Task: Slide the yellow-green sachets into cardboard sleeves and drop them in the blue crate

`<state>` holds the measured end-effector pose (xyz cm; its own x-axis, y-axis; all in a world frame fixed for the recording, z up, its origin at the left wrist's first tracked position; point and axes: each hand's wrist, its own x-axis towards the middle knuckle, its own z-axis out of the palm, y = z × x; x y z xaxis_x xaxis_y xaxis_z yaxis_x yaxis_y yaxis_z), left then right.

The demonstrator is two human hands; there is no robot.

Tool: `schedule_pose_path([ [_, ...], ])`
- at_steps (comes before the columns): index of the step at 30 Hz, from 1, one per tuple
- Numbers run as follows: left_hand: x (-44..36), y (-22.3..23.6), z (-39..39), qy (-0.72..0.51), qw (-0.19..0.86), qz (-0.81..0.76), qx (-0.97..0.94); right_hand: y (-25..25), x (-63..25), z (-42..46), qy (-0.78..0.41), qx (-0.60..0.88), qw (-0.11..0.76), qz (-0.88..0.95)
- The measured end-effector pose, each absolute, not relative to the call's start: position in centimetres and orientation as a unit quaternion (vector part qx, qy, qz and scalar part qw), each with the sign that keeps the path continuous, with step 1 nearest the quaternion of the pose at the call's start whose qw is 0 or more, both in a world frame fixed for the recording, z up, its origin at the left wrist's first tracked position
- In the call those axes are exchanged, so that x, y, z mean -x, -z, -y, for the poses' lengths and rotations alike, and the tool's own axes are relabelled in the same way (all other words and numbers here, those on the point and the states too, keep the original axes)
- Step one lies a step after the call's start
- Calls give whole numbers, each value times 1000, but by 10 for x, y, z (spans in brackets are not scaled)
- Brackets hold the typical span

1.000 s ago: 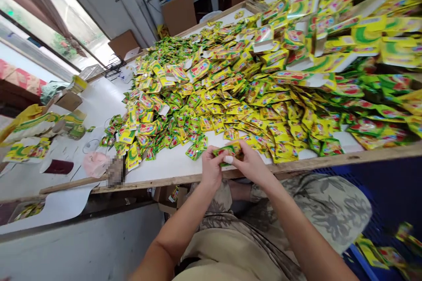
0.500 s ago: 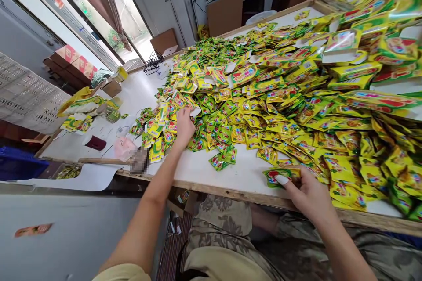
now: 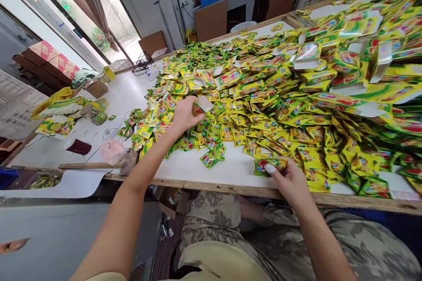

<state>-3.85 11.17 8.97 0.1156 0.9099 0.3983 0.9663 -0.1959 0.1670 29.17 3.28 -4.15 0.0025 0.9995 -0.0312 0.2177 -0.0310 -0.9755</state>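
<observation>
My left hand (image 3: 186,115) is closed on a small carton (image 3: 205,103), its white inner side showing beyond my fingers. Most of that carton is hidden by the hand. Under and around it lie green sachets (image 3: 211,134) and yellow-green cartons (image 3: 153,116). My right hand (image 3: 293,184) pinches a green and yellow sachet (image 3: 260,167) near the table's front edge, thumb on top; whether more than one is in the grip I cannot tell. Just beyond that hand spreads a heap of yellow sachets (image 3: 306,158).
Cartons (image 3: 306,55) are piled on the right of the white table (image 3: 184,169), which has a wooden rim. A dark red cup (image 3: 77,145), a pink object (image 3: 112,151), a jar (image 3: 98,116) and a black wire rack (image 3: 141,63) stand on the left.
My left hand has lifted from the carton pile with a carton in it. My right hand still grips the sachet. The whole view has shifted, with the scene sliding left.
</observation>
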Motion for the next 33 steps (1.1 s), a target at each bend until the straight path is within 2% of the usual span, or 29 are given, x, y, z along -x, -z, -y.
schedule_pose_path([
  [4,-49,-50,-52,255,-135,619,730,19,-290,-33,-484,516,530,467],
  [7,-95,-15,-22,287,-202,617,705,-8,-290,-32,-415,492,576,505],
  [9,-113,0,-12,313,-228,608,693,-23,-288,-32,-349,495,564,561],
  [11,-123,6,-8,333,-250,605,678,-33,-287,-35,-275,507,506,641],
  [14,-128,6,-5,347,-265,622,651,-38,-286,-39,-186,509,358,761],
  [19,-130,5,-1,314,-271,632,654,-51,-285,-44,-127,537,118,826],
  [23,-132,9,-1,302,-261,635,661,-65,-277,-50,-102,503,46,857],
  [26,-134,12,-2,305,-255,635,662,-68,-274,-63,-127,459,75,876],
  [33,-130,17,-4,352,-337,634,601,-40,-279,-84,-232,350,273,866],
])
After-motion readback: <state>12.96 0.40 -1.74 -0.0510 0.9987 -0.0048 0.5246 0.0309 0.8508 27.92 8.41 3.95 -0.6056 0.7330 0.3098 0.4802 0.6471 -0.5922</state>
